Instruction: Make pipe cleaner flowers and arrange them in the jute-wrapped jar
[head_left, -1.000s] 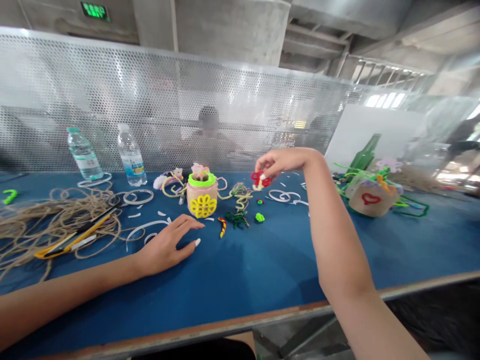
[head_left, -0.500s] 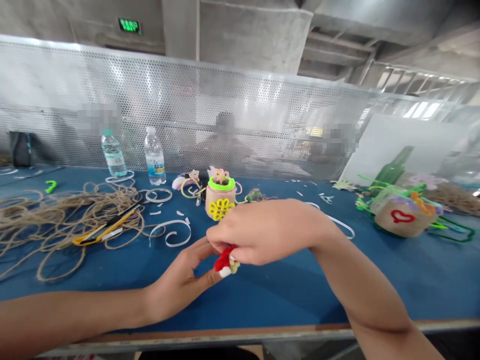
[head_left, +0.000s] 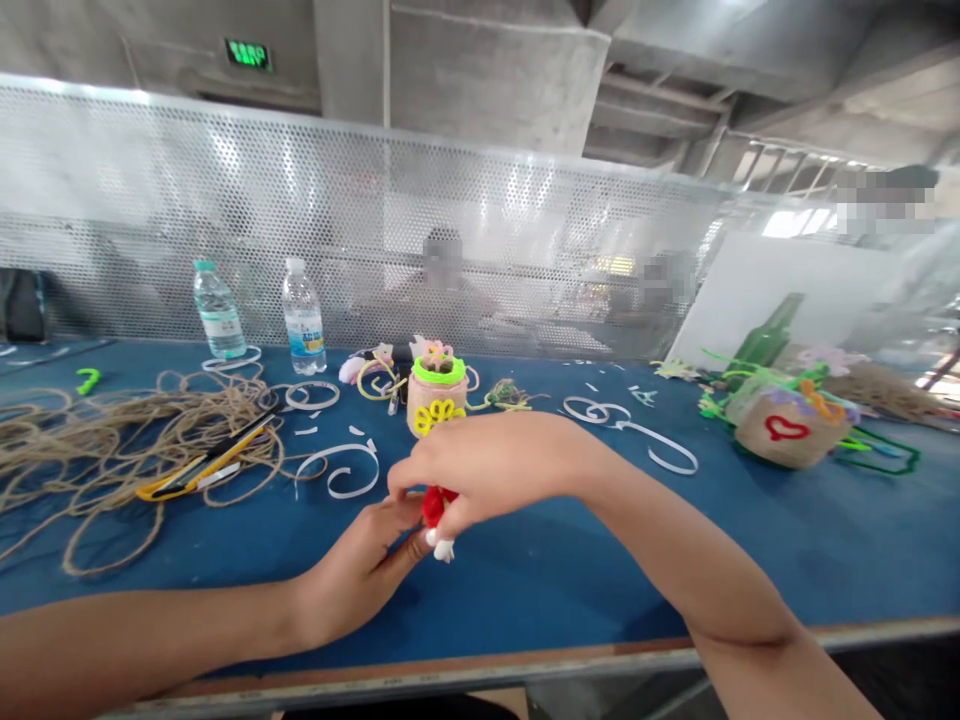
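Note:
Low over the table, my left hand (head_left: 360, 570) pinches a small fuzzy red and white pipe-cleaner piece (head_left: 433, 506) between thumb and fingers. My right hand (head_left: 487, 465) bends over it from above, its thumb and fingers closed on the same piece. Much of the piece is hidden behind the right fingers, so its full shape does not show. Just beyond my hands stands a twine-wrapped jar (head_left: 416, 405) with a bright green rim, a yellow flower on its front and a pink flower on top.
Loose twine (head_left: 180, 420) and a yellow-handled cutter (head_left: 210, 465) lie on the left. Two water bottles (head_left: 304, 320) stand behind. White strips (head_left: 352, 470) are scattered about. A twine-wrapped pot (head_left: 787, 430) with a red heart sits at the right, before a green bottle (head_left: 772, 325).
My right hand has shifted a little left and rolled further over the piece. Its red part shows less, and a white tip now points down. The view has turned slightly right.

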